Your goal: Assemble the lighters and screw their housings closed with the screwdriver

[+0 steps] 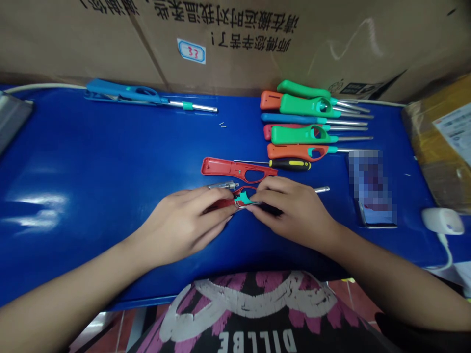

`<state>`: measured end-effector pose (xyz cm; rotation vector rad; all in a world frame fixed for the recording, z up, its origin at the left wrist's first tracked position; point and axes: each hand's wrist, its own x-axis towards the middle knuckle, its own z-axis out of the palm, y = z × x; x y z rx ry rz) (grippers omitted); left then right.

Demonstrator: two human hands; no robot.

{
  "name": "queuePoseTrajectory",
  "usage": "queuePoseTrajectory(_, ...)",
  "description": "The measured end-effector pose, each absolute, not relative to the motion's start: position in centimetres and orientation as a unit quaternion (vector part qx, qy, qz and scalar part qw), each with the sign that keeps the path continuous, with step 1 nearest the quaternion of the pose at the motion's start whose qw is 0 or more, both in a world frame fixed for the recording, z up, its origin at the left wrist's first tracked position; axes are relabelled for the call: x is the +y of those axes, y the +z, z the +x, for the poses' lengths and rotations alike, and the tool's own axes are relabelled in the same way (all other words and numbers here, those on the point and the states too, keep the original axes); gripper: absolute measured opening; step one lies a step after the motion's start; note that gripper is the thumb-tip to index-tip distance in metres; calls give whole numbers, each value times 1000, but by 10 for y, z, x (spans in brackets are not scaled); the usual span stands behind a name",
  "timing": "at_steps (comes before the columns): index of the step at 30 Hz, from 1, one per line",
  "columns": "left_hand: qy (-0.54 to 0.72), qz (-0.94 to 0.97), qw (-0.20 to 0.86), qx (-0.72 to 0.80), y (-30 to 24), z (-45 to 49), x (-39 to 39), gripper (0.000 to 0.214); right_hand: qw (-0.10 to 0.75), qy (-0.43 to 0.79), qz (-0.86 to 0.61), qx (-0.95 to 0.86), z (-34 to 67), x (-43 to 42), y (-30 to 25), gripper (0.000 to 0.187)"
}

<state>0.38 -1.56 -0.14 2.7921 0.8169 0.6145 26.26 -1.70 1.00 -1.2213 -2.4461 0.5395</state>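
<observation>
So, L hand (191,220) is gripping the red lighter body (222,202) near the mid of the blue table (91,196) — fingers closing on it from either side, w/ just a narrow strip of red showing btwn them. R hand (294,211) is curling in opposite, thumb + index tips nearly meeting at the teal trigger (243,198); can't tell if they're pinching it or only touching. Most of the body is hiding under both hands, so its inner parts are hard to make out; a thin pale wire or spring is showing by the trigger, too small to be sure. The metal tube (323,189) is poking out past R hand, its middle covered. The clear tank (224,185) is lying just beyond L fingers, partly hidden. Farther off, the loose red half-shell (221,166) is lying hollow side up, w/ the screwdriver (290,164) just beside it. The phone (375,196) is lying well to the right, screen pixelated — unreadable. Green, orange, red + blue lighters (300,135) are overlapping at back right, so an exact count's tricky. The cardboard box (235,68) behind is running out of frame up top.
</observation>
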Motion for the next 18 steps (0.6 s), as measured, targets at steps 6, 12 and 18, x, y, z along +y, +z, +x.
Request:
queuePoseTrajectory(6,188,938,78,280,1,3,-17,29,186,213,-447,-849,261,-16,10,18)
queuePoseTrajectory(12,217,935,83,270,-2,2,-14,29,183,233,-455,-840,262,-16,11,14)
queuePoseTrajectory(18,221,937,97,254,-3,1,-13,31,189,230,-455,-839,262,-17,10,13)
